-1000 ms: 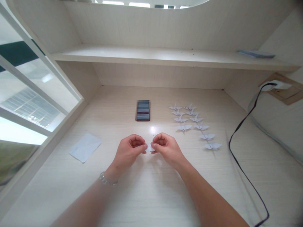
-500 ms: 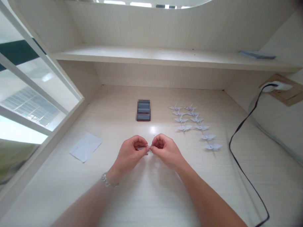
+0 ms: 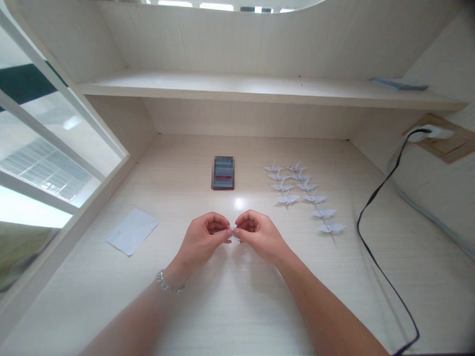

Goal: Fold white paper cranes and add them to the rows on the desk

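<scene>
A small piece of folded white paper point(image 3: 234, 237) is pinched between my two hands over the middle of the desk, and the fingers cover most of it. My left hand point(image 3: 206, 236), with a beaded bracelet at the wrist, closes on its left side. On the other side my right hand point(image 3: 260, 235) grips it between thumb and fingers, the two thumb tips almost meeting. Several folded white paper cranes point(image 3: 287, 200) stand in two slanting rows to the right, beyond the right hand. Left of my hands lies a stack or sheet of white paper point(image 3: 133, 231).
A dark, pixelated rectangular object point(image 3: 223, 173) lies beyond my hands. A black cable point(image 3: 378, 271) runs from the wall socket point(image 3: 434, 133) down the desk's right side. Above the desk's back spans a shelf point(image 3: 225, 86) with a flat bluish item point(image 3: 400, 84). Window bars border the left.
The view has shifted slightly, so everything sits a little further left. Both hands keep their pinch on the paper, with only slight finger movement.
</scene>
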{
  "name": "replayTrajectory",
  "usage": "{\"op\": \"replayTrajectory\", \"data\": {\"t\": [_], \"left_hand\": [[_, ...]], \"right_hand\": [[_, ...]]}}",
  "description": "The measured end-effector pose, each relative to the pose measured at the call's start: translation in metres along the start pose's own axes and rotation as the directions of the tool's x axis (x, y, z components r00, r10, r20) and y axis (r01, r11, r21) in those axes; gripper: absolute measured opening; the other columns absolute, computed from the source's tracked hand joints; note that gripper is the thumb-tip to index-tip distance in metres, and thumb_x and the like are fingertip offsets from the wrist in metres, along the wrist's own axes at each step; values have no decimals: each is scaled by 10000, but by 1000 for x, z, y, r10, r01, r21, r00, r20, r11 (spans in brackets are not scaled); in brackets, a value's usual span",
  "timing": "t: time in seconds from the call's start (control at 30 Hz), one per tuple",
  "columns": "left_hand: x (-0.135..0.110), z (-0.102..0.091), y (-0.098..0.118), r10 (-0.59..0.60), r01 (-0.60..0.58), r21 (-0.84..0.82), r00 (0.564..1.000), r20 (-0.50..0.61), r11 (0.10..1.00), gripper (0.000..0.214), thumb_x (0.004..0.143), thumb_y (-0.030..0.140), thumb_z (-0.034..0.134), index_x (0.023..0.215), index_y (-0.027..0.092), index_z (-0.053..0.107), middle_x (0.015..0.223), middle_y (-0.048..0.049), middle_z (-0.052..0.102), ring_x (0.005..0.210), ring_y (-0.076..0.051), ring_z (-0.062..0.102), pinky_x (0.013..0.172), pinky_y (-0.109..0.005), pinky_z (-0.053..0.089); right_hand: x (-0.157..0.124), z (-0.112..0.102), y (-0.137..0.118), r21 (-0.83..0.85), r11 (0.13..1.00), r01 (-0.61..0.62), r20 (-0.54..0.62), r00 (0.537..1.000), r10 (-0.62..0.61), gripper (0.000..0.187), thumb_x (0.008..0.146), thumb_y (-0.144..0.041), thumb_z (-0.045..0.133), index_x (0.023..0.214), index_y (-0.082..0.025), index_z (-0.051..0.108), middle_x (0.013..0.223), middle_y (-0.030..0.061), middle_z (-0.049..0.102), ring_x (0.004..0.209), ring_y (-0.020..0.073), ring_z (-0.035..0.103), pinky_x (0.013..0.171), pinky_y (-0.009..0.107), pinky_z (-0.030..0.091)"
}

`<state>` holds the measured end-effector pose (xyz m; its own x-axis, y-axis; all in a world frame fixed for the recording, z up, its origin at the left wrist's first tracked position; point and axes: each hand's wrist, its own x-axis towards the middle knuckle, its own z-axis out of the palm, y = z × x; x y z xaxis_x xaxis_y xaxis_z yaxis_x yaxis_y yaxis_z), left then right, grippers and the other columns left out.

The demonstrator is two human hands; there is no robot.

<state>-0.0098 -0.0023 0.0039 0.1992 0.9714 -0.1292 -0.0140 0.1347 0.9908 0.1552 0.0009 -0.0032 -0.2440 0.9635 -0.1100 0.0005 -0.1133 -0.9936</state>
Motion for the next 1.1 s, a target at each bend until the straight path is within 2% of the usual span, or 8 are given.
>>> {"op": "replayTrajectory", "data": {"t": [0.23, 0.37, 0.57, 0.77, 0.97, 1.1], "left_hand": [[-1, -1, 7, -60, 61, -27, 998, 32, 998, 164, 677, 147, 648, 832, 110, 610, 808, -52, 652, 759, -173, 628, 679, -353, 577], [-1, -1, 7, -58, 55, 58, 997, 55, 997, 234, 661, 196, 678, 869, 119, 605, 800, -61, 671, 674, -168, 648, 636, -309, 556], [0, -1, 6, -60, 56, 153, 998, 21, 987, 197, 657, 160, 652, 847, 125, 614, 676, -32, 664, 592, -152, 645, 566, -245, 515], [0, -1, 3, -51, 46, 158, 998, 33, 986, 197, 659, 165, 652, 850, 126, 624, 666, -26, 656, 578, -142, 635, 558, -234, 508], [1, -1, 0, -49, 43, 110, 998, 49, 993, 184, 704, 265, 640, 816, 120, 642, 749, -53, 662, 639, -150, 627, 610, -282, 546], [2, -3, 0, -54, 51, 94, 998, 26, 994, 150, 691, 227, 638, 793, 119, 662, 729, -46, 665, 641, -148, 622, 625, -289, 555]], "right_hand": [[0, -2, -1, 16, 999, 49, 0, 999, -49, 140, 668, -148, 635, 764, -168, 535, 696, -22, 568, 610, 99, 537, 550, 229, 419], [0, -2, -1, 16, 998, 61, -13, 998, -60, 131, 680, -152, 631, 766, -172, 535, 698, -20, 572, 611, 103, 542, 569, 240, 426], [0, -1, -1, 24, 998, 61, -7, 998, -61, 117, 683, -153, 625, 753, -174, 534, 684, -24, 566, 602, 102, 536, 562, 238, 418], [0, -2, -1, 19, 997, 69, 0, 998, -69, 118, 680, -139, 617, 750, -174, 529, 696, -20, 566, 610, 104, 531, 571, 243, 418], [0, 0, 1, -18, 998, 58, 13, 998, -57, 118, 687, -154, 617, 761, -175, 528, 701, -16, 563, 631, 111, 534, 572, 242, 417], [1, -1, 2, -31, 998, 54, 8, 999, -54, 106, 692, -155, 600, 773, -175, 536, 697, -18, 568, 625, 107, 534, 574, 240, 422]]}}
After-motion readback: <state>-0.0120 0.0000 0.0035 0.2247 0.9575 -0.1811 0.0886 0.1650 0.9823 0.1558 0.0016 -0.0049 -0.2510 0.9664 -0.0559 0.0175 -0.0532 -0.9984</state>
